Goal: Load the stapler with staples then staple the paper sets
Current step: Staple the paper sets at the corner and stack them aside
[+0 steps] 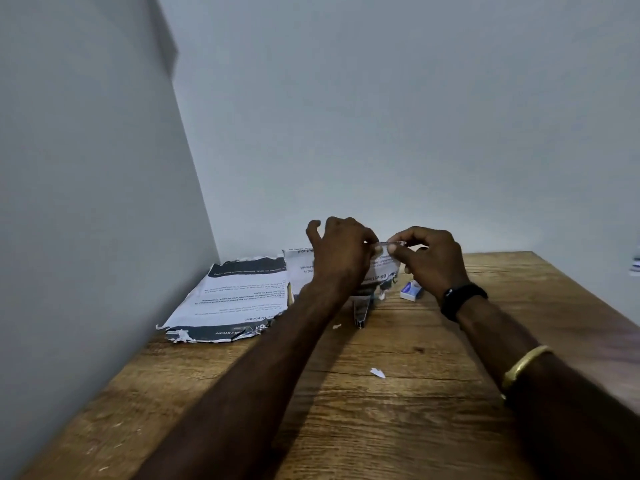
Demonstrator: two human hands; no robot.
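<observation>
Left hand (pixel 341 252) and right hand (pixel 431 263) raised above counter (pixel 450 375); thumb and fingers of each pinch one end of thin silvery staple strip (pixel 393 243), other left fingers spread loose; strip held level between hands, probably to line it up for loading; stapler (pixel 362 308) lies open just below hands, partly hidden, seemingly ready to receive; staple box (pixel 411 291) near right wrist, within reach; paper sets (pixel 239 296) left by wall, out of way; stapling not begun, I judge.
</observation>
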